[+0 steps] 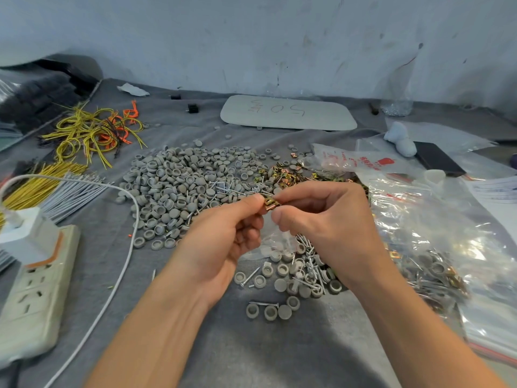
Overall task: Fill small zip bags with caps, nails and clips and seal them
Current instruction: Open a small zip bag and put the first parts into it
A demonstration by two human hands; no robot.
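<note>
The zip bag is mostly covered by the left hand and right hand; its contents cannot be determined. The number of clips pinched between both hands' fingertips is unclear. The power strip at the worktop's left edge runs out of view. The dark stack in the far left corner is blurred. The red lettering on the printed bag is unreadable.

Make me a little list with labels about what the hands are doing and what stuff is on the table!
left hand: pinches the small brass-coloured metal clip
right hand: pinches the same clip
small clear plastic zip bag: below the clip, between the hands
round grey plastic caps: big pile on the grey cloth behind the hands
thin silver metal nails: scattered among the caps
</note>
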